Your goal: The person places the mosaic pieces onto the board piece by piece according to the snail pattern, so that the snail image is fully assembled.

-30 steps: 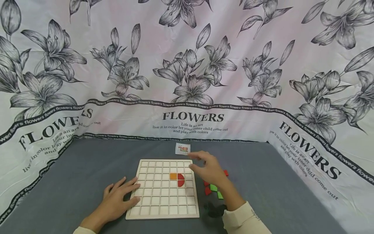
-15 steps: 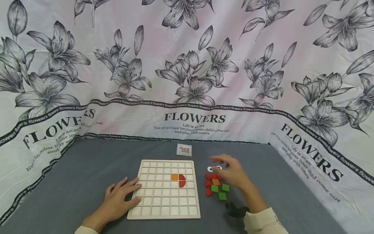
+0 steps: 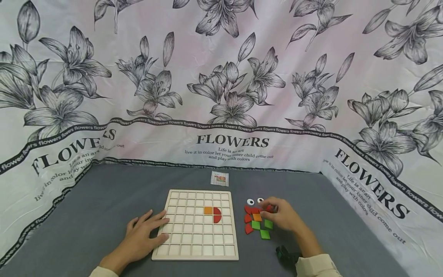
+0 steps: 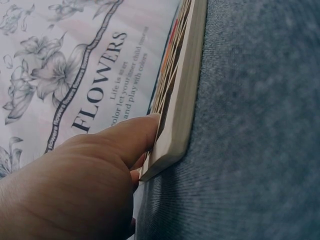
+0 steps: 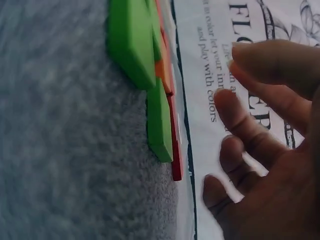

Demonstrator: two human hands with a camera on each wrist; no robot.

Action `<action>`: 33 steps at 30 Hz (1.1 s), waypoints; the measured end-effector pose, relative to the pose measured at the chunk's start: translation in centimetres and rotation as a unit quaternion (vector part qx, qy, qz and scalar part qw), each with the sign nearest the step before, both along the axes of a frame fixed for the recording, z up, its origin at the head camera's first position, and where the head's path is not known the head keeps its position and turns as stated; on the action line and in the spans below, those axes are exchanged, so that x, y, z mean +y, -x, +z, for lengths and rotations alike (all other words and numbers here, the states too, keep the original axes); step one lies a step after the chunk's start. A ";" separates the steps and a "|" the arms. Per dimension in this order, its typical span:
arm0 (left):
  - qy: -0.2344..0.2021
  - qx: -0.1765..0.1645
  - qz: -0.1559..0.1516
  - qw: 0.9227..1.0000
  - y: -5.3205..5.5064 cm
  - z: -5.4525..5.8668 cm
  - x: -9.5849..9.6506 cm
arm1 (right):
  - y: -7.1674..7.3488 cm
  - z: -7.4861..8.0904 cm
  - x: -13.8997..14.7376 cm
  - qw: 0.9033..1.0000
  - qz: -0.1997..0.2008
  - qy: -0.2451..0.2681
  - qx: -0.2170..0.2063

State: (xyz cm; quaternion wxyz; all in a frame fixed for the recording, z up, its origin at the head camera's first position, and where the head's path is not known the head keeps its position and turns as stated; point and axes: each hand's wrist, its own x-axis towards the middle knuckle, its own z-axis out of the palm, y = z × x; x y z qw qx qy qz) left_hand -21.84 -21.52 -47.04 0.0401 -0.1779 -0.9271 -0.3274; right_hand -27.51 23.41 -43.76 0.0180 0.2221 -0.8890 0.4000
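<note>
My left hand (image 3: 142,234) rests on the left edge of a wooden grid board (image 3: 183,239), fingers spread. Its thumb (image 4: 125,137) lies over the board's rim in the left wrist view. An orange square (image 3: 208,210) and two red quarter-circles (image 3: 217,219) sit in the board's cells. To the right, my right hand (image 3: 282,215) hovers over loose pieces, its fingertips close above the red ones at the back. The right wrist view shows nothing between its loosely bent fingers. Green squares (image 3: 265,234), an orange square (image 3: 257,217) and red pieces (image 3: 248,228) lie beside it.
Two round eye pieces (image 3: 250,202) lie behind the loose pieces. A small picture card (image 3: 219,179) lies beyond the board on the grey table (image 3: 114,200). A flower-printed curtain (image 3: 235,154) closes off the back and both sides.
My right hand has moved from near the card and the board's far right corner, rightward and down to the loose pieces. The left hand keeps its place on the board.
</note>
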 end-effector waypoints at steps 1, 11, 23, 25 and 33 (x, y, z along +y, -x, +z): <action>0.001 -0.001 0.001 1.000 0.0 0.0 0.0 | 0.0 -0.3 0.1 1.000 0.006 -0.002 -0.005; -0.005 -0.002 -0.004 1.000 0.0 0.0 0.0 | 0.1 -1.6 0.6 0.999 -0.009 -0.053 0.001; -0.014 -0.001 -0.008 1.000 -0.1 0.1 -0.1 | 0.2 -1.3 -0.1 0.994 -0.020 -0.110 0.017; -0.015 -0.001 -0.007 1.000 -0.1 0.0 -0.1 | 0.2 -1.3 -0.2 0.993 -0.020 -0.114 0.010; -0.017 -0.003 -0.008 1.000 0.1 -0.3 -0.1 | 0.1 -1.3 -0.3 0.994 -0.023 -0.108 0.001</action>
